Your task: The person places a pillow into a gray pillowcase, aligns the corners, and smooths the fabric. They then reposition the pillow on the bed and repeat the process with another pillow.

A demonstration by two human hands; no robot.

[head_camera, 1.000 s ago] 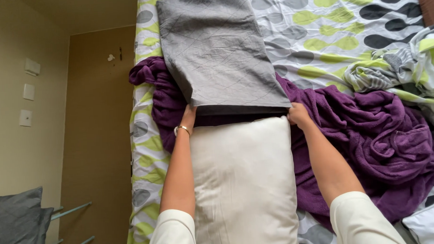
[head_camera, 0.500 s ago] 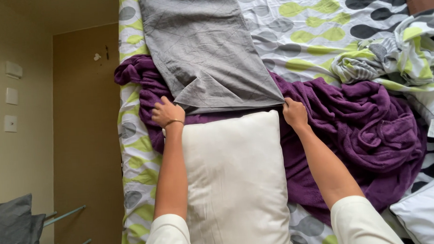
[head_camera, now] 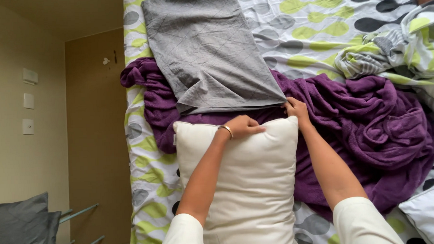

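A cream pillow (head_camera: 248, 183) lies lengthwise on the bed in front of me. My left hand (head_camera: 243, 126) rests palm down on the pillow's far edge, a bracelet on the wrist. My right hand (head_camera: 297, 109) grips the near right corner of a grey pillowcase (head_camera: 209, 50), at the pillow's far right corner. The grey pillowcase lies flat beyond the pillow, its open end toward me. A purple fleece blanket (head_camera: 371, 131) is bunched under and to the right of both.
The bed has a white sheet (head_camera: 309, 22) with green, grey and black ovals. A crumpled patterned cover (head_camera: 397, 53) lies at the upper right, a white pillow (head_camera: 429, 213) at the lower right. A wall with switches (head_camera: 28, 102) and a grey cushion (head_camera: 18, 225) are left.
My left hand has moved right, from the pillowcase's left corner onto the middle of the pillow's far edge. My right hand stays at the pillowcase's right corner.
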